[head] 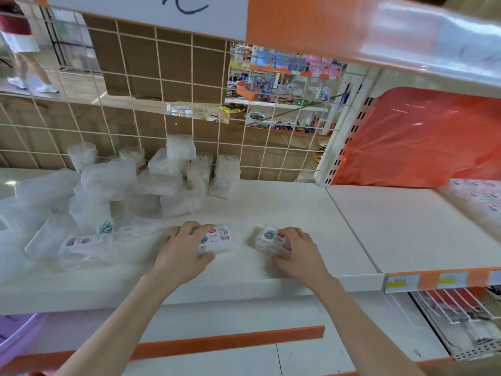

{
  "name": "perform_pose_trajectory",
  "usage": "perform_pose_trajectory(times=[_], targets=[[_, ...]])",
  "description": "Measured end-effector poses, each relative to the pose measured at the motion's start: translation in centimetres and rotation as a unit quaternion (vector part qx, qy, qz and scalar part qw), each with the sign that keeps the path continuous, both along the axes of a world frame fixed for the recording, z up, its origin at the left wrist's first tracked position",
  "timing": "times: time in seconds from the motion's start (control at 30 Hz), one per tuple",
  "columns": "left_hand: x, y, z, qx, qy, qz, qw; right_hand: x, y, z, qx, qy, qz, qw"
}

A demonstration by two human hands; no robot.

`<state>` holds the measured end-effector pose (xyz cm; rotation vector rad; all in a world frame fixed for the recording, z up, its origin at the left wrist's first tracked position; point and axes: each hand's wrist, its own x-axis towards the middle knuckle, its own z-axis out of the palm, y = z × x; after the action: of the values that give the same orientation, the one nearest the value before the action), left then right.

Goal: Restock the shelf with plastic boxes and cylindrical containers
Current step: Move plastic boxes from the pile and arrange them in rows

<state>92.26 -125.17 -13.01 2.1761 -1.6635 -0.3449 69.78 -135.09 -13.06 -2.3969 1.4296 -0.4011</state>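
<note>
Both hands are on the white shelf (271, 207), near its front edge, and each grips one small box. The left hand (187, 248) curls over the left plastic box (218, 238), fingers across the top and far side, thumb pressed to the near edge. The box sticks out at 2 o'clock from the palm. The right hand (296, 249) holds the right plastic box (269, 238) the same way, with the box showing at 10 o'clock from its knuckles. The two boxes lie flat on the shelf, side by side with a bare strip of shelf between them.

At 10 o'clock from the left hand lies a loose heap of clear plastic boxes (168, 183), some tilted, some stacked, partly in thin clear wrapping. Cylindrical containers (81, 156) stand behind it against the wire grid (189, 77) at the back of the shelf. A larger clear box with a barcode label (84, 245) lies at 9 o'clock from the left hand, just beside the trailing wrap. At 2 o'clock from the right hand, on the next shelf bay, sits an orange plastic bag (423, 139), with white labelled packs (477, 196) at 3 o'clock. A price rail (433, 280) with yellow tags runs along that bay's front. A purple basin (16, 337) shows at 8 o'clock, on the level below.

Both held boxes are transparent, shallow and rectangular with rounded corners. Each carries a white label with a red mark and a teal round sticker; the print is too small to read.
</note>
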Motion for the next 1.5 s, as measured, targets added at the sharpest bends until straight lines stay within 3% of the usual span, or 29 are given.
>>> perform_pose_trajectory(times=[0.3,0.8,1.17,1.5], targets=[[-6.8,0.9,1.5,-0.040,0.014,0.021,0.999,-6.4,0.3,1.8,-0.044,-0.067,-0.027,0.996],[-25.9,-0.9,1.1,-0.075,0.025,-0.056,0.995,-28.0,2.6,1.8,-0.058,-0.110,-0.111,0.986],[-36.7,-7.7,1.5,-0.065,0.052,-0.156,0.984,-39.2,1.0,1.1,-0.049,-0.109,-0.221,0.968],[-41.5,-17.8,1.3,-0.080,0.058,-0.189,0.977,-42.4,-7.9,1.4,-0.084,-0.117,-0.224,0.964]])
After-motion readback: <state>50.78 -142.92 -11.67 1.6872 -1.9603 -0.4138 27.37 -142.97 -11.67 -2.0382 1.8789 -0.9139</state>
